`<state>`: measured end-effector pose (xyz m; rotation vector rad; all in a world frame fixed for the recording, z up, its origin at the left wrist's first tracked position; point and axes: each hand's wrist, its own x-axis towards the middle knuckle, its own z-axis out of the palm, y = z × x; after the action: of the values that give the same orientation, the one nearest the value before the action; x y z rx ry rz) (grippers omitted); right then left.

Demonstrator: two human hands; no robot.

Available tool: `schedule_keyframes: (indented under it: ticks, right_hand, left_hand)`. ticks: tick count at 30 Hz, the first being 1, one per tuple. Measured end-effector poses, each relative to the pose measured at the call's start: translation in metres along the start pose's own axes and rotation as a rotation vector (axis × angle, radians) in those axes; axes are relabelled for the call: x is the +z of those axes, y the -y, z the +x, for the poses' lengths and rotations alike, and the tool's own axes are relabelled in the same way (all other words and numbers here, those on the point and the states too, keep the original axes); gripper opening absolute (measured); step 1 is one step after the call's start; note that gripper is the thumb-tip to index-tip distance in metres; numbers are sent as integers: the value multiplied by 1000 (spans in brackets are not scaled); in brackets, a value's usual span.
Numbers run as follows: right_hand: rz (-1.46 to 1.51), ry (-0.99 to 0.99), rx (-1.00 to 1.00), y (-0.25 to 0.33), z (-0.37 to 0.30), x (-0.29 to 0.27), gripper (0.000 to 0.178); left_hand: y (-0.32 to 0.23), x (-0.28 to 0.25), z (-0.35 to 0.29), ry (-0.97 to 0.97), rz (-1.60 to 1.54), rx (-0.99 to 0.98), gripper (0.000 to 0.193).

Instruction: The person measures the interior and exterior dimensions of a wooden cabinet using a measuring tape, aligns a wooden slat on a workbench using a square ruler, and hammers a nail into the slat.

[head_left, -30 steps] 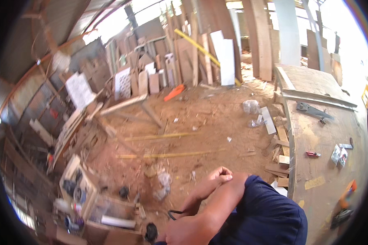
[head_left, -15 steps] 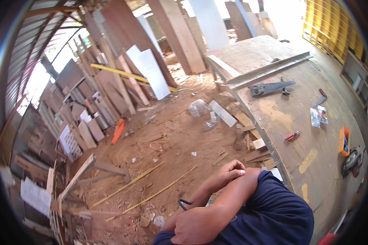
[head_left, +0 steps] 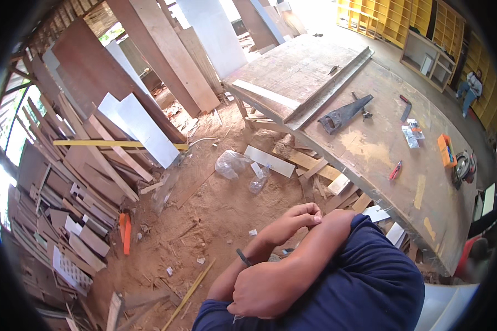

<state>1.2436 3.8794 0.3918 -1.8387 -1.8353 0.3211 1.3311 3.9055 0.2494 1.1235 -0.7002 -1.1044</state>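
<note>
My arms are folded across my chest in dark blue sleeves. My left hand (head_left: pixel 294 218) lies against my right forearm near the elbow, fingers curled in and holding nothing. A dark band (head_left: pixel 243 257) circles the left wrist. My right hand (head_left: pixel 264 288) rests over my left forearm at the lower edge, with its fingertips tucked out of sight. Neither hand touches a tool. Below them is a sawdust-covered dirt floor (head_left: pixel 215 215).
A long wooden workbench (head_left: pixel 370 143) runs on the right with a hand saw (head_left: pixel 345 113), a red marker (head_left: pixel 395 170), an orange box (head_left: pixel 446 150) and a round power tool (head_left: pixel 463 168). Boards (head_left: pixel 149 83) lean at left. A crumpled plastic bag (head_left: pixel 232 163) lies near offcuts. Another person (head_left: pixel 470 88) sits by yellow shelves (head_left: pixel 403 22).
The view has swung to the right, bringing the workbench and yellow shelves into the picture. My arms have stayed folded in the same pose.
</note>
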Motion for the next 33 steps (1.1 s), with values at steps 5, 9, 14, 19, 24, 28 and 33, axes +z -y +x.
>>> schedule_keyframes:
  ticks: [5, 9, 14, 19, 24, 28, 33]
  right_hand:
    - [36, -63, 60, -89, 47, -35, 20]
    - [59, -119, 52, -177, 75, -62, 21]
    - [115, 21, 106, -314, 94, -123, 22]
    - [113, -130, -56, -477, 114, -187, 28]
    - [219, -11, 208, -590, 118, -274, 40]
    - [358, 14, 235, -675, 118, -316, 41]
    - [379, -45, 404, -818, 135, -348, 41]
  left_hand:
    - [-46, -82, 2, 69, 33, -8, 30]
    - [-34, -171, 16, 115, -146, -125, 29]
    - [-54, -337, 26, 318, -302, -166, 19]
    - [-112, -498, -12, 6, -395, -93, 20]
    - [-106, -650, -94, -675, -338, -30, 12]
    - [-93, -734, -122, -895, -553, 147, 14]
    - [-100, -866, -71, -846, -598, 153, 26]
